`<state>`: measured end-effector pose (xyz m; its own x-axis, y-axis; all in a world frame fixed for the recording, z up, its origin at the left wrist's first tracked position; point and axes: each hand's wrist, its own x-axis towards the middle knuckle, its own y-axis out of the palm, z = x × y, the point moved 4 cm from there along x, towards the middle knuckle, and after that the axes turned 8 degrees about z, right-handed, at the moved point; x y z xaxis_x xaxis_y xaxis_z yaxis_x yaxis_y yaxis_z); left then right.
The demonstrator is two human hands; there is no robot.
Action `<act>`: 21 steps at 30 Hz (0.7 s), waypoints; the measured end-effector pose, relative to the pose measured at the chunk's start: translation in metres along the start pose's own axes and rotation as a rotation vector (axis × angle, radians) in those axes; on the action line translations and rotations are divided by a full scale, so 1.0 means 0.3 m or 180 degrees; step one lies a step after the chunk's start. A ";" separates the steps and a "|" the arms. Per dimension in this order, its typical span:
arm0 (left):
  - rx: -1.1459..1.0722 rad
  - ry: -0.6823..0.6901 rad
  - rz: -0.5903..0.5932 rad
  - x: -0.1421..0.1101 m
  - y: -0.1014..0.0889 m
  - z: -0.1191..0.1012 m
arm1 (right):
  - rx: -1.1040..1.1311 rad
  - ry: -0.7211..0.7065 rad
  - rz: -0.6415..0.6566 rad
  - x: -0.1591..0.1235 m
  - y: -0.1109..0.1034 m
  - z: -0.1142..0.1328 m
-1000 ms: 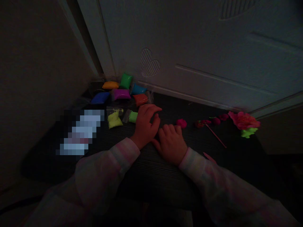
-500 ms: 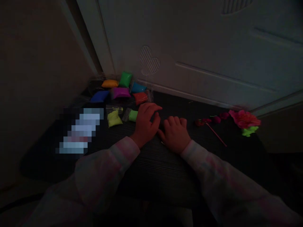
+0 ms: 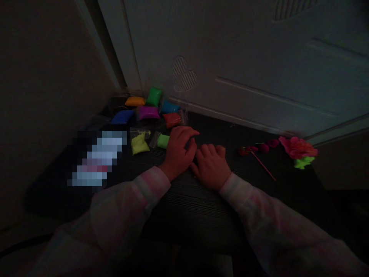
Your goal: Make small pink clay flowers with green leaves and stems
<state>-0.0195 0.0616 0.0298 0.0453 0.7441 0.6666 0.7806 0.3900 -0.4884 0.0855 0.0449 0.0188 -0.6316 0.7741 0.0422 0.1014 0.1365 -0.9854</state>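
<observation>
My left hand (image 3: 180, 150) rests on the dark table beside a packet of light green clay (image 3: 163, 141), partly covering it. Its fingers curve over, and a gap shows between forefinger and thumb with nothing visible in it. Close on its right, my right hand (image 3: 212, 166) lies palm down, fingers curled under and thumb pointing left. Whatever may be beneath those fingers is hidden; a tiny pale spot shows by the thumb. Near the left hand lie a packet of orange-red clay (image 3: 172, 119) and a packet of yellow clay (image 3: 140, 143).
Farther back lie green (image 3: 154, 96), orange (image 3: 135, 101), blue (image 3: 122, 116), purple (image 3: 148, 112) and teal (image 3: 170, 107) packets. A blurred bright screen (image 3: 99, 157) is at left. At right are a pink stick (image 3: 263, 165), dark red balls (image 3: 263, 147) and a pink flower (image 3: 300, 147). A white panel (image 3: 245, 50) stands behind.
My right hand has shifted slightly left and its fingers look more curled. The left hand has barely moved. The whole view has shifted a little.
</observation>
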 end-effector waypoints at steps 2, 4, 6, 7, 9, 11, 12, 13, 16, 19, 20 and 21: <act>-0.0011 -0.0036 -0.0009 -0.001 0.000 0.003 | -0.0063 0.0123 -0.0036 0.011 0.003 -0.015; -0.0016 -0.0041 -0.0013 -0.002 0.000 0.005 | -0.0066 0.0042 -0.0025 0.017 0.005 -0.018; -0.0010 -0.0010 0.0002 -0.002 0.001 0.005 | -0.0031 -0.0011 -0.0029 0.018 -0.003 -0.023; -0.0009 0.0012 0.0004 -0.002 0.000 0.004 | 0.0003 0.0029 -0.0064 0.017 -0.013 -0.033; -0.0013 0.0041 -0.0003 -0.001 -0.001 0.002 | 0.0163 0.0223 -0.0254 0.012 -0.046 -0.072; -0.0013 0.0039 0.0001 0.000 -0.001 0.001 | 0.0493 0.0507 -0.0605 -0.004 -0.090 -0.136; -0.0013 0.0032 0.0015 0.001 -0.001 0.001 | 0.0685 0.0669 -0.0815 -0.017 -0.111 -0.173; -0.0015 0.0028 0.0037 0.001 -0.001 0.002 | 0.0875 0.0810 -0.0958 -0.034 -0.128 -0.209; -0.0041 0.0028 0.0083 0.001 0.002 0.004 | 0.1491 0.1023 -0.1205 -0.100 -0.151 -0.289; -0.0051 0.0034 0.0093 0.000 0.005 0.006 | 0.1865 0.1155 -0.1295 -0.169 -0.143 -0.309; -0.0044 0.0043 0.0095 0.000 0.005 0.006 | 0.1884 0.1155 -0.1254 -0.185 -0.134 -0.300; -0.0029 0.0055 0.0094 0.000 0.006 0.006 | 0.1872 0.1113 -0.1167 -0.194 -0.120 -0.286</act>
<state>-0.0191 0.0631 0.0279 0.0791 0.7458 0.6615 0.7844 0.3630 -0.5030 0.1844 0.0480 0.0661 -0.2569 0.9063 0.3356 -0.5537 0.1466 -0.8197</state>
